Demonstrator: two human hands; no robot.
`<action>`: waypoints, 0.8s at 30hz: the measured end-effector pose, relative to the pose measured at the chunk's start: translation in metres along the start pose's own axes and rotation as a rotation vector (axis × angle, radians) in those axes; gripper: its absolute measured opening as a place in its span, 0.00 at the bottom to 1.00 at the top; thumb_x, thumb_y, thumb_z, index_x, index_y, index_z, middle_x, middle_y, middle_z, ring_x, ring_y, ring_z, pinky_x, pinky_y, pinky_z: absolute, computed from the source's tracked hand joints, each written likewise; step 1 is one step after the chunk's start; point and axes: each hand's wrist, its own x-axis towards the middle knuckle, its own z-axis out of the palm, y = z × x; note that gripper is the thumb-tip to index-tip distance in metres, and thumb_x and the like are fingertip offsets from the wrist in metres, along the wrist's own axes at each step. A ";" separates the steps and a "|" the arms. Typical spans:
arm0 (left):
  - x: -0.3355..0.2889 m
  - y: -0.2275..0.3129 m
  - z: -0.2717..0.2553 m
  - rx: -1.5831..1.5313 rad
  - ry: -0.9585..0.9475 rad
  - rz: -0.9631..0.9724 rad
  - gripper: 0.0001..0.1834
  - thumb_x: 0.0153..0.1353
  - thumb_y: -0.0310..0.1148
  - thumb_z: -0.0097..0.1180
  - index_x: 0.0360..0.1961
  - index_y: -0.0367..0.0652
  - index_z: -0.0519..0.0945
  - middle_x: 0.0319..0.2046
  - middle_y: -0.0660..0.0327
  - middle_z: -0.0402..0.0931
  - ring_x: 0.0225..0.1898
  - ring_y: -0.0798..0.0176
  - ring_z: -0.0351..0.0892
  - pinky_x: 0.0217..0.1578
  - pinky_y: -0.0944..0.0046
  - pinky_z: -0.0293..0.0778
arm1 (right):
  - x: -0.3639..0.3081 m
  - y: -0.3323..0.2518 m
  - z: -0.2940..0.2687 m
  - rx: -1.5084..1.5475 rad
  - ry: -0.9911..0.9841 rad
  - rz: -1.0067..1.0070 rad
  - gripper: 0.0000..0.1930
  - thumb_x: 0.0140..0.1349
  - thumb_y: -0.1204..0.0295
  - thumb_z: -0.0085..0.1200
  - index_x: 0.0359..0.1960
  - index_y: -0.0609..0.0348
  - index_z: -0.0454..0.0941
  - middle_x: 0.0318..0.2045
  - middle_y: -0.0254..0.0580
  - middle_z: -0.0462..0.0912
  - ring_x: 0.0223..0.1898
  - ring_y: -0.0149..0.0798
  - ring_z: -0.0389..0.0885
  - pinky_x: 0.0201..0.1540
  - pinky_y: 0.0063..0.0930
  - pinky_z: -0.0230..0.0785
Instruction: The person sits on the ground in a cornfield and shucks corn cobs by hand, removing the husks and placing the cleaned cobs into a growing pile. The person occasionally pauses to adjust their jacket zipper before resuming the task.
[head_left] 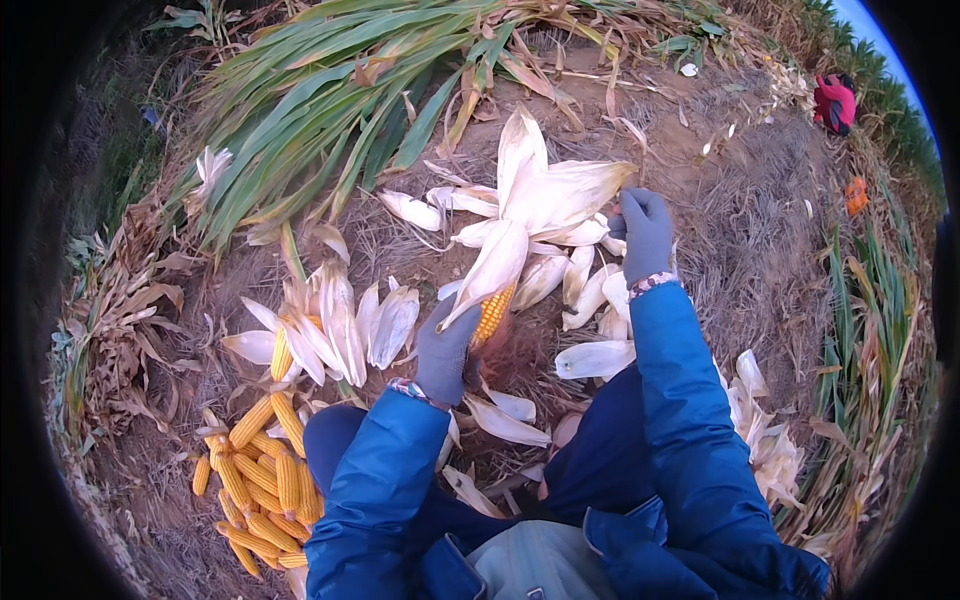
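My left hand (443, 358), in a grey glove, is closed around an ear of corn (492, 316) whose yellow kernels show at the lower end, with brown silk beside it. Pale dry husk leaves (560, 196) spread from the ear, upward and to the right; one folds down over the kernels. My right hand (645, 232), also gloved in grey, has its fingers curled beside the tip of the right-hand husk leaf. A small orange bit shows at those fingers, but what they hold cannot be made out.
Husked corn cobs (262, 485) lie heaped at lower left, with a part-husked ear (283, 350) above them. Loose husks (597, 358) litter the soil around my legs. Cut green stalks (400, 85) lie across the far side. A person in red (834, 103) is at far right.
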 end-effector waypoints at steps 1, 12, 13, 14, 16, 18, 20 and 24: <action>0.000 0.001 0.000 0.040 0.026 0.003 0.24 0.56 0.34 0.60 0.53 0.36 0.74 0.42 0.62 0.77 0.40 0.72 0.75 0.36 0.73 0.72 | -0.005 -0.004 0.002 -0.088 -0.099 -0.038 0.06 0.59 0.73 0.57 0.35 0.61 0.75 0.25 0.33 0.76 0.21 0.23 0.71 0.24 0.18 0.65; 0.015 -0.005 -0.013 0.545 -0.034 0.343 0.30 0.47 0.39 0.68 0.50 0.37 0.75 0.42 0.54 0.79 0.43 0.62 0.79 0.44 0.64 0.74 | -0.087 0.002 0.055 -0.861 -0.994 -0.570 0.25 0.50 0.72 0.50 0.54 0.44 0.73 0.50 0.42 0.74 0.40 0.44 0.80 0.43 0.34 0.74; 0.017 -0.006 -0.015 0.556 -0.049 0.343 0.30 0.46 0.40 0.68 0.50 0.37 0.75 0.42 0.54 0.79 0.43 0.62 0.79 0.44 0.64 0.74 | -0.086 0.003 0.055 -0.832 -1.007 -0.542 0.25 0.51 0.72 0.50 0.54 0.44 0.73 0.50 0.42 0.74 0.40 0.45 0.80 0.44 0.35 0.74; 0.015 -0.005 -0.014 0.606 -0.044 0.355 0.31 0.45 0.41 0.68 0.50 0.37 0.75 0.42 0.53 0.79 0.43 0.61 0.80 0.43 0.64 0.74 | -0.085 0.002 0.055 -0.805 -1.018 -0.514 0.24 0.51 0.72 0.50 0.54 0.43 0.73 0.50 0.42 0.74 0.40 0.46 0.80 0.44 0.36 0.73; 0.010 -0.003 -0.010 0.706 -0.036 0.378 0.33 0.44 0.42 0.68 0.50 0.37 0.75 0.42 0.53 0.79 0.43 0.61 0.80 0.43 0.63 0.74 | -0.087 0.002 0.057 -0.821 -1.003 -0.517 0.23 0.52 0.71 0.49 0.53 0.43 0.75 0.49 0.41 0.75 0.40 0.48 0.80 0.43 0.37 0.73; 0.011 -0.003 -0.013 0.671 -0.065 0.331 0.34 0.43 0.43 0.68 0.50 0.36 0.74 0.43 0.52 0.79 0.44 0.60 0.80 0.43 0.63 0.74 | -0.090 0.005 0.056 -0.870 -0.998 -0.623 0.20 0.53 0.71 0.49 0.51 0.43 0.76 0.47 0.40 0.76 0.38 0.48 0.80 0.42 0.38 0.74; 0.010 0.001 -0.014 0.650 -0.096 0.278 0.36 0.42 0.44 0.67 0.52 0.34 0.73 0.44 0.50 0.78 0.46 0.58 0.80 0.45 0.63 0.74 | -0.089 0.010 0.053 -0.896 -1.001 -0.734 0.18 0.54 0.72 0.49 0.48 0.44 0.77 0.46 0.40 0.77 0.36 0.49 0.80 0.39 0.38 0.74; 0.010 0.000 -0.017 0.673 -0.130 0.204 0.43 0.41 0.46 0.67 0.56 0.29 0.68 0.48 0.44 0.75 0.50 0.54 0.77 0.49 0.61 0.72 | -0.088 0.019 0.053 -0.952 -0.951 -0.836 0.11 0.57 0.72 0.49 0.42 0.52 0.77 0.42 0.41 0.78 0.32 0.49 0.80 0.34 0.38 0.73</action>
